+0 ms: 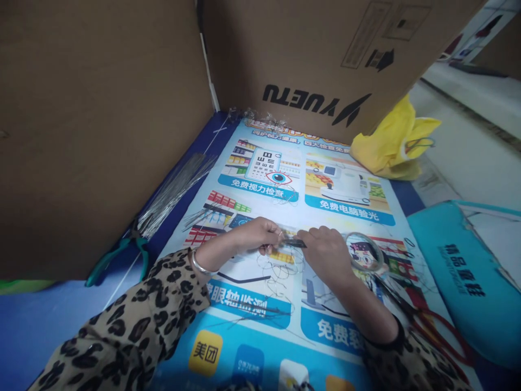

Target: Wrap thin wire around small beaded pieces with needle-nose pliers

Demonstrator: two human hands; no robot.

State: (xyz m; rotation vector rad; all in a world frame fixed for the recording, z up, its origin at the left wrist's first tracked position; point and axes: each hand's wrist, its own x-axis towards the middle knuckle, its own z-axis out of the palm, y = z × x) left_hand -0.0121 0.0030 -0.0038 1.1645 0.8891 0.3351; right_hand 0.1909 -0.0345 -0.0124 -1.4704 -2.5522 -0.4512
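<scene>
My left hand (262,234) is closed in a pinch on what looks like thin wire, near the middle of the poster. Close to its fingertips lies the tip of a dark, narrow pointed tool (294,243), which my right hand (329,255) grips. Whether the tool is tweezers or small pliers I cannot tell, as the fingers cover most of it. Below both hands, loops of thin wire (280,269) spread over the printed poster (301,217). A roll of clear tape (381,258) lies just right of my right hand.
Green-handled pliers (143,259) and a bundle of straight wires (173,190) lie at left. Cardboard walls (293,49) stand behind and left. Red-handled scissors (464,342), a teal box (448,260) and a yellow bag (385,146) are at right.
</scene>
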